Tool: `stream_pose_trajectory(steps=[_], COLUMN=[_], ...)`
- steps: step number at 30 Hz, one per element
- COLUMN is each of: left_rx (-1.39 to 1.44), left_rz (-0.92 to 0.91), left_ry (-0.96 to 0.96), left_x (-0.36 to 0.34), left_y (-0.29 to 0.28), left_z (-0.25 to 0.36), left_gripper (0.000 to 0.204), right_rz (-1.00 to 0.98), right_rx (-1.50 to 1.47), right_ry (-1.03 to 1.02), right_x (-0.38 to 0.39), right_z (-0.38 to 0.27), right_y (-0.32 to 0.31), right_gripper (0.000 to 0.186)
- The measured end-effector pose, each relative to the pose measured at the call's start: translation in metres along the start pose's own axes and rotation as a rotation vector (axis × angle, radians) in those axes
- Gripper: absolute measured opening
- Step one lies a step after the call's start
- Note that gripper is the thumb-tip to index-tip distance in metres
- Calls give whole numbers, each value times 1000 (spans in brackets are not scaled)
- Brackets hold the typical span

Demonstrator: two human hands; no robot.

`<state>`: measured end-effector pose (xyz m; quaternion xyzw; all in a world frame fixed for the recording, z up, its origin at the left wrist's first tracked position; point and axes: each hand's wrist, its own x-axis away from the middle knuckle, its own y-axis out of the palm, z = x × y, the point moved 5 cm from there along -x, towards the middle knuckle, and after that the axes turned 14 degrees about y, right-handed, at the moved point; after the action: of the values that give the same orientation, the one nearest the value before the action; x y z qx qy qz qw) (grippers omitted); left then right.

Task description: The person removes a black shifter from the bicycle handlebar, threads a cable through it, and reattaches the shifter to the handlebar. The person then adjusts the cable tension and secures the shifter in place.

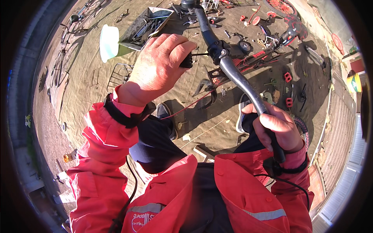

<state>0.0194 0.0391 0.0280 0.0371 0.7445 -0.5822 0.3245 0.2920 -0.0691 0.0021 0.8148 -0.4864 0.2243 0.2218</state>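
A black bicycle handlebar (241, 80) runs from the top of the view down toward my right side. My right hand (280, 127) is wrapped around its near end. Closed on the dark ribbed handle of a screwdriver-like tool (188, 61) is my left hand (161, 62). The tool's thin shaft points right and reaches the stem clamp (218, 51) at the middle of the bar. Whether its tip sits in a bolt is too small to tell. Beyond the clamp lies the red and black bicycle frame (258, 56).
Behind my left hand stand a grey tool tray (152, 26) and a pale green basin (109, 42). A black wire rack (119, 77) lies near my left wrist. Red pedals (288, 77) and loose parts are scattered at right. A red-rimmed wheel (280, 6) lies at the far right.
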Motion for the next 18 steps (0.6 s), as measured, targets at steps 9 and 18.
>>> stream_pose_trajectory(steps=[9,18], left_rx=[690,1093], left_rz=[63,110], left_ry=[-775,-1003], left_x=[31,29], left_y=[6,22], left_z=[-13,-6], left_gripper=[52,44], right_rz=[-48,-9], right_rx=[-40,-23], right_ry=[53,48], right_x=[4,4], right_z=[-4,-3], right_y=[0,0], right_gripper=[42,45])
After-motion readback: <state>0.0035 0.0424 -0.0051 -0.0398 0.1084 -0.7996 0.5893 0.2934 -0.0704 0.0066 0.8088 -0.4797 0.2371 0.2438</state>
